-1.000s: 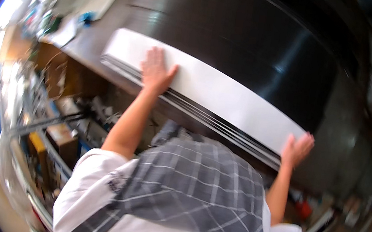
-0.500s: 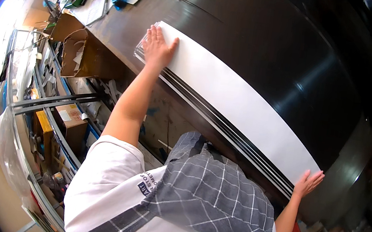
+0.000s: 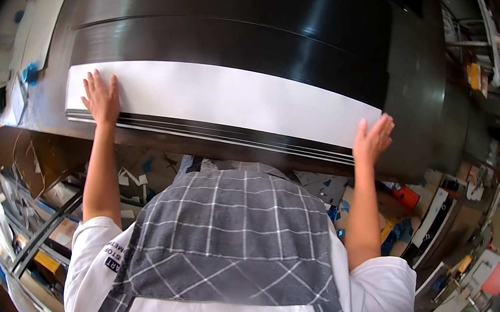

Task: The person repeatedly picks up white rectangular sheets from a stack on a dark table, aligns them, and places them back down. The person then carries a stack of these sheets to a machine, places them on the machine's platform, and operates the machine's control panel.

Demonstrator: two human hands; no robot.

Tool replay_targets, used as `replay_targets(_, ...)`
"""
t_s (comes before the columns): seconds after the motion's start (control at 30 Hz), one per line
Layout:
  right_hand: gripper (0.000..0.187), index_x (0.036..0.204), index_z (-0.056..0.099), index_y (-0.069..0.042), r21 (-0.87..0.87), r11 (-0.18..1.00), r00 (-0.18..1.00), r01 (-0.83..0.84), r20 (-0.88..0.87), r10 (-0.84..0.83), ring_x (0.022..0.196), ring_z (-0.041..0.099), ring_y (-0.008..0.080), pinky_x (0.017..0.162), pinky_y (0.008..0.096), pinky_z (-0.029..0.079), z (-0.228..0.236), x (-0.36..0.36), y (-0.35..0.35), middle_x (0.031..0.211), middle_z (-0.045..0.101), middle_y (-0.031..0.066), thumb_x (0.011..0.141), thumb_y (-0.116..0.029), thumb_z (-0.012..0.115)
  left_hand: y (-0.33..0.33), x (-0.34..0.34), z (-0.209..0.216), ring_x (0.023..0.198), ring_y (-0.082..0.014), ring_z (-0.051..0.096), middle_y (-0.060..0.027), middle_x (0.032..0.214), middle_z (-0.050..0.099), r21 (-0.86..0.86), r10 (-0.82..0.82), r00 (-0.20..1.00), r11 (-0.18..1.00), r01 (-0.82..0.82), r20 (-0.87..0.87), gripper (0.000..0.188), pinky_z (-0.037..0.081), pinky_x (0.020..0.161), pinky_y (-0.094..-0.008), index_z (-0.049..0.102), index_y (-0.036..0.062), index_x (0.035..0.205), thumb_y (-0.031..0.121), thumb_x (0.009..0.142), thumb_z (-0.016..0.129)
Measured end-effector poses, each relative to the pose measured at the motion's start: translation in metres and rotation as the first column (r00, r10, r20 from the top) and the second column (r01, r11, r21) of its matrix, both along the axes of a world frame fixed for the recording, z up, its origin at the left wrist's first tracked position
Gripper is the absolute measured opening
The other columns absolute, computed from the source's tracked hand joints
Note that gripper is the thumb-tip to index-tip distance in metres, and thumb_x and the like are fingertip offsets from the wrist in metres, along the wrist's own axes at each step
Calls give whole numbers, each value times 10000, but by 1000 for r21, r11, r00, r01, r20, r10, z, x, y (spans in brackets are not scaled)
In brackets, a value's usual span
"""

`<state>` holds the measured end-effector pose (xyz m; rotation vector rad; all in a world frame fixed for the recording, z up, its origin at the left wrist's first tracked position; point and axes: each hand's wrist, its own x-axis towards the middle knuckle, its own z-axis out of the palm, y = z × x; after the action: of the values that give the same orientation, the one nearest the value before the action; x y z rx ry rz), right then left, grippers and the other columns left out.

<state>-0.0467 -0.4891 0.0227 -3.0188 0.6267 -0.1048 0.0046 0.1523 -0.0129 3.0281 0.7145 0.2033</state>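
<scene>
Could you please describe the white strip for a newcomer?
Find the large dark table, then its near edge. The long white strip lies there, left hand and right hand at its ends; its broad face sets it apart from the thin layered edges below.

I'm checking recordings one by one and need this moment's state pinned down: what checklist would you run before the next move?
1. Left hand at the white sheet's left end: ok, fingers spread.
2. Right hand at its right end: ok, fingers extended.
3. Sheet surface smooth: ok, no crease shows.
4. Black and white layers beneath flush with the sheet's near edge: cannot tell; they show there, perhaps from offset or thickness.
5. Pressure from the hands: cannot tell.
6. Blue crumpled item apart from the sheet: ok, off to the left.
</scene>
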Motion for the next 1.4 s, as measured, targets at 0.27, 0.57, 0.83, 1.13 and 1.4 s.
replay_targets(0.27,644,1362,405,-22,174,892,905,-418,160,393,1386,253,346,1111,541,183,13,34,67,1450,338,209,858,-361,619,-257,-20,48,1429,-307,187,-124,1520,275,-304,-524,849,799,519,69,646,122,1124,-559,382,122,1417,371,866,609)
replay_targets(0.57,471,1005,597,-41,274,776,803,-568,-23,595,1001,536,301,874,403,435,59,67,86,1016,570,116,673,-303,803,-287,-29,45,1444,-290,132,-112,1555,182,-223,-558,828,815,536,-49,694,115,1131,-546,283,148,1473,448,895,522)
replay_targets(0.83,660,1409,357,-39,202,658,683,-725,89,725,1406,223,337,1123,538,155,22,32,165,1500,272,186,874,-350,587,-284,-32,42,1440,-290,148,-115,1548,195,-267,-529,848,818,509,-4,695,91,1146,-514,299,149,1465,503,896,483)
replay_targets(1.13,668,1443,311,-47,114,699,707,-706,48,706,1421,203,322,1131,535,120,5,20,167,1515,268,164,918,-423,478,-220,-28,39,1439,-307,133,-160,1542,186,-236,-332,943,916,324,8,730,89,1149,-492,280,42,1455,497,915,463)
replay_targets(1.4,531,1388,389,-9,227,723,753,-652,307,582,1371,311,344,1135,462,208,-10,31,122,1455,367,188,870,-104,454,-342,-54,55,1422,-320,194,-206,1504,255,-501,-892,404,260,826,203,811,172,1138,-487,299,-29,1422,549,885,483)
